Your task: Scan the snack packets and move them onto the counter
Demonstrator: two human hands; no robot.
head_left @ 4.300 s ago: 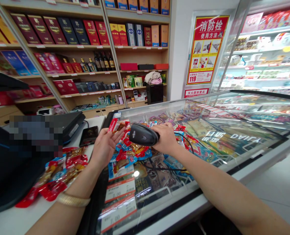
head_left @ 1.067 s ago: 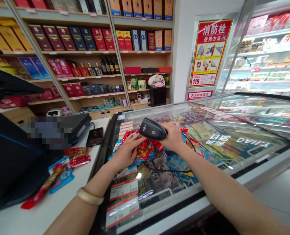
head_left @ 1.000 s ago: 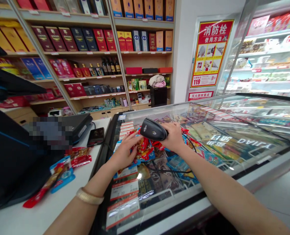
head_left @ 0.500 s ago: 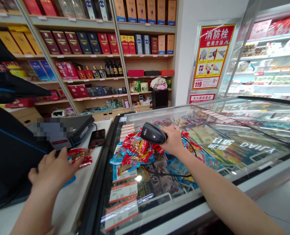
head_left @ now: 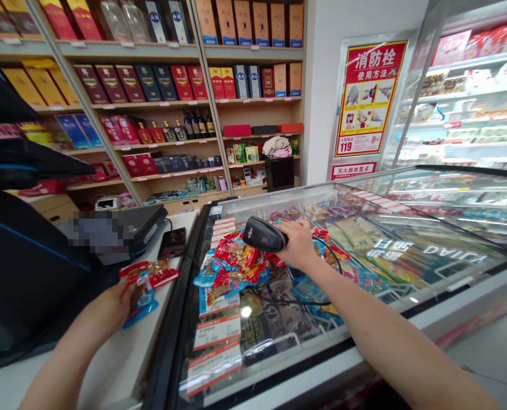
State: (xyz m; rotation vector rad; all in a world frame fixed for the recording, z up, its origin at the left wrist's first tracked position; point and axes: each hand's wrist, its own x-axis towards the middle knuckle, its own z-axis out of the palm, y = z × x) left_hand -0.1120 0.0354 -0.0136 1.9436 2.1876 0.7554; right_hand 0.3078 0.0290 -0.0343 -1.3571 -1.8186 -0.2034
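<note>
My right hand (head_left: 298,244) is wrapped round the handle of a black barcode scanner (head_left: 262,233), its head pointing left. Beneath the scanner, a pile of red and blue snack packets (head_left: 236,262) lies on the glass freezer lid. The scanner's cable (head_left: 296,302) loops over the glass. On the white counter to the left, my left hand (head_left: 115,304) has its fingers closed at the edge of a blue snack packet (head_left: 144,299). Against it lies a red snack packet (head_left: 162,272). The left fingertips are partly hidden.
A phone (head_left: 173,242) lies on the counter beside a black device (head_left: 144,228). Dark checkout equipment (head_left: 27,267) stands at the far left. Price labels (head_left: 215,330) line the freezer's left side. Shelves of boxed bottles (head_left: 151,80) stand behind, and a red fire notice (head_left: 368,99) hangs on the wall.
My left hand has gone from spread above the packets to closed on the blue one, lower down. The red packet on the counter has shifted slightly right. My right hand and scanner are nearly still.
</note>
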